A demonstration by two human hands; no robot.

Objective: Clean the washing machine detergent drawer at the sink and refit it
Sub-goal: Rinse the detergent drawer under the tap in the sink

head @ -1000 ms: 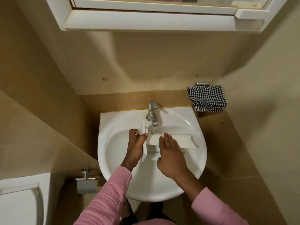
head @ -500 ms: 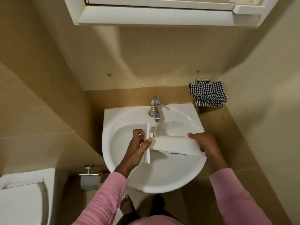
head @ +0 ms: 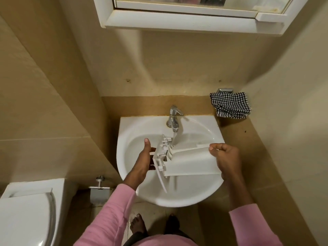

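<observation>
The white plastic detergent drawer (head: pixel 188 161) hangs over the white sink (head: pixel 134 132), lying crosswise with its front panel to the left. Water runs from the chrome tap (head: pixel 173 119) onto the drawer's back part near the panel. My left hand (head: pixel 143 160) holds the front panel end, fingers behind it and thumb raised. My right hand (head: pixel 225 158) grips the drawer's right end with curled fingers. Water drips off the drawer into the bowl.
A black-and-white checked cloth (head: pixel 230 105) hangs on a hook at the sink's right. A white mirror cabinet (head: pixel 186 20) juts out overhead. A toilet (head: pixel 26 215) and a paper holder (head: pixel 99 190) stand at lower left. Tiled walls close in on both sides.
My right hand moved from on top of the drawer to its right end and gripped it. The drawer has tipped so its inside faces up under the stream.
</observation>
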